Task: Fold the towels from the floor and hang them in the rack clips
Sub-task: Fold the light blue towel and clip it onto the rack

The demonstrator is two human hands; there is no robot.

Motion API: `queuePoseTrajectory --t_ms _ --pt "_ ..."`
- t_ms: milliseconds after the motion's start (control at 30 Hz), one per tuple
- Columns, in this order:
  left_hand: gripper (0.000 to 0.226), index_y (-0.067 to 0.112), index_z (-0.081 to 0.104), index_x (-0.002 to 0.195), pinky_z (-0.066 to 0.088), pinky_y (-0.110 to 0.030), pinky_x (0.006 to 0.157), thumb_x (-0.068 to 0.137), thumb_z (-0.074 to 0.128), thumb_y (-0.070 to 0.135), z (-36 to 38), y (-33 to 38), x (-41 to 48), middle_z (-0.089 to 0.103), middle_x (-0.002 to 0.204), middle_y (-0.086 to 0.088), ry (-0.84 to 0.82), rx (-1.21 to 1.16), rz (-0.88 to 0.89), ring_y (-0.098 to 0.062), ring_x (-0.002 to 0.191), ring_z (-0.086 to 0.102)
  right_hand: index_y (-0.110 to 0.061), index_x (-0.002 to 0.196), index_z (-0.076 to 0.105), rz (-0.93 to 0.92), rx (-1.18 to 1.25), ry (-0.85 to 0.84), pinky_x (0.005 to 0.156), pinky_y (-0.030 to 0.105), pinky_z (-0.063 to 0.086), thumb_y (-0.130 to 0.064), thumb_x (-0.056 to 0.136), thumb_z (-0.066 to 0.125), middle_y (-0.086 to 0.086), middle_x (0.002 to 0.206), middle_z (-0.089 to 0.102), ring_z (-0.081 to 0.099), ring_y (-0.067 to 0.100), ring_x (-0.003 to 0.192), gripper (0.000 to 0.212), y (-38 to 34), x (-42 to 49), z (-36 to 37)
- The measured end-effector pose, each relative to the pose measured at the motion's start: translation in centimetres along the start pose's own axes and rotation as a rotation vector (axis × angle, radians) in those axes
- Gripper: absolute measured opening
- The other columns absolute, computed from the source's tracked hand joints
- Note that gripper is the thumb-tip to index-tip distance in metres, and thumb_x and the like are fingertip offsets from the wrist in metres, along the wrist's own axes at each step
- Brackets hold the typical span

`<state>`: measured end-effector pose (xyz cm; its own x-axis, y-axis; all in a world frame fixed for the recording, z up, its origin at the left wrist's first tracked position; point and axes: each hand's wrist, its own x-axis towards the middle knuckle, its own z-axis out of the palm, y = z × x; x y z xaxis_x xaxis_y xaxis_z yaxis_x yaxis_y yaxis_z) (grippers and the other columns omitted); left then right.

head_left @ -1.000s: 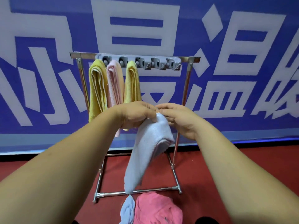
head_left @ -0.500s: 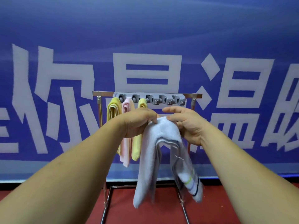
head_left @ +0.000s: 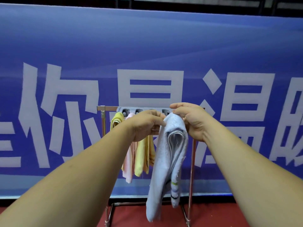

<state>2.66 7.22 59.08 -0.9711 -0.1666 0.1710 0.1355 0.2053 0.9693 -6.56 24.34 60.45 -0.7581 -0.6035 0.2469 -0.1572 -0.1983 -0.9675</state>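
Note:
A folded light blue towel (head_left: 165,161) hangs down from both my hands, its fold held at the top just in front of the rack. My left hand (head_left: 146,123) pinches the fold from the left, my right hand (head_left: 190,122) from the right. Behind them stands the metal rack (head_left: 102,110) with a grey strip of clips (head_left: 131,110) on its top bar. Three towels hang from the left clips: a yellow one (head_left: 116,119), a pink one (head_left: 128,163) and another yellow one (head_left: 144,154). The clips to the right are partly hidden by my hands.
A large blue banner with white characters (head_left: 147,54) fills the wall behind the rack. The floor (head_left: 131,215) is red, and the rack's base rails (head_left: 113,208) rest on it.
The view has risen and the pile on the floor has dropped out of sight. My hands have lifted the blue towel up to the height of the clip strip.

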Motion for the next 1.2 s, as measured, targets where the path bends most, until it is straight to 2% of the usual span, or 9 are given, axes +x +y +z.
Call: queuePoseTrajectory --t_ms 200,367,500,633,700,900,967,1100,1200 --pt "0.013 0.012 0.070 0.103 0.055 -0.038 0.090 0.093 0.072 0.003 -1.2 0.6 3.1 0.074 0.096 -0.007 0.041 0.020 0.006 -0.023 0.091 0.066 -0.014 0.113 0.077 0.009 -0.073 0.039 0.073 0.040 0.057 -0.005 0.095 0.062 0.020 0.114 0.074 0.068 0.029 0.091 0.025 -0.1 2.7 -1.7" --pt "0.017 0.010 0.070 0.104 0.051 -0.036 0.082 0.090 0.070 -0.001 -1.4 -0.7 6.4 0.066 0.095 -0.009 0.076 0.198 -0.040 -0.023 0.089 0.058 -0.014 0.107 0.078 0.019 -0.206 0.080 0.083 0.041 0.059 -0.003 0.093 0.064 0.013 0.113 0.074 0.068 0.027 0.102 0.022 2.0 5.8 -3.0" --pt "0.019 0.007 0.071 0.107 0.050 -0.034 0.076 0.088 0.071 0.005 -1.6 -3.1 9.9 0.069 0.095 -0.005 0.119 0.461 -0.078 -0.020 0.087 0.058 -0.018 0.103 0.078 0.039 -0.371 0.088 0.100 0.046 0.057 -0.005 0.091 0.068 0.005 0.114 0.072 0.065 0.025 0.111 0.020 4.7 8.6 -4.2" --pt "0.017 0.018 0.071 0.106 0.056 -0.038 0.087 0.091 0.070 0.010 -1.8 -4.2 13.3 0.075 0.106 -0.004 0.192 0.691 -0.054 -0.022 0.099 0.068 -0.019 0.102 0.075 0.024 -0.441 0.097 0.096 0.040 0.054 -0.006 0.092 0.070 0.000 0.112 0.070 0.063 0.018 0.108 0.017 6.8 12.0 -5.0" --pt "0.020 0.022 0.069 0.112 0.057 -0.039 0.089 0.094 0.069 0.015 -2.3 -4.1 15.1 0.073 0.108 0.001 0.217 0.801 -0.030 -0.021 0.103 0.068 -0.017 0.105 0.074 0.005 -0.450 0.101 0.088 0.034 0.053 -0.007 0.092 0.071 0.000 0.109 0.071 0.063 0.016 0.104 0.017 7.4 14.1 -5.3" --pt "0.039 0.023 0.060 0.135 0.047 -0.028 0.074 0.097 0.062 0.014 -5.9 -3.4 20.0 0.071 0.118 0.006 0.283 0.932 -0.028 -0.016 0.094 0.064 -0.016 0.093 0.074 -0.083 -0.576 0.086 0.068 0.031 0.052 -0.006 0.090 0.069 0.005 0.096 0.074 0.062 0.018 0.086 0.011 8.2 20.7 -4.4" --pt "0.042 0.023 0.060 0.135 0.047 -0.030 0.078 0.094 0.061 0.013 -7.2 -3.7 21.5 0.070 0.118 0.005 0.298 0.982 -0.057 -0.020 0.100 0.065 -0.021 0.090 0.074 -0.106 -0.659 0.076 0.066 0.033 0.054 -0.010 0.090 0.068 0.000 0.092 0.073 0.064 0.019 0.085 0.012 8.4 22.5 -3.7" --pt "0.036 0.028 0.060 0.126 0.052 -0.046 0.102 0.093 0.059 0.015 -8.7 -4.8 23.7 0.070 0.124 0.001 0.295 1.109 -0.121 -0.026 0.111 0.065 -0.029 0.088 0.069 -0.133 -0.936 0.097 0.093 0.045 0.049 -0.026 0.093 0.066 -0.010 0.093 0.072 0.065 0.019 0.092 0.007 9.3 25.4 -2.5" --pt "0.026 0.026 0.057 0.122 0.039 -0.047 0.103 0.097 0.053 0.017 -9.0 -6.1 24.8 0.069 0.122 -0.001 0.303 1.262 -0.104 -0.030 0.113 0.057 -0.032 0.088 0.065 -0.174 -1.124 0.101 0.088 0.043 0.035 -0.026 0.095 0.060 -0.013 0.091 0.069 0.060 0.020 0.101 0.011 10.3 26.9 -2.0"
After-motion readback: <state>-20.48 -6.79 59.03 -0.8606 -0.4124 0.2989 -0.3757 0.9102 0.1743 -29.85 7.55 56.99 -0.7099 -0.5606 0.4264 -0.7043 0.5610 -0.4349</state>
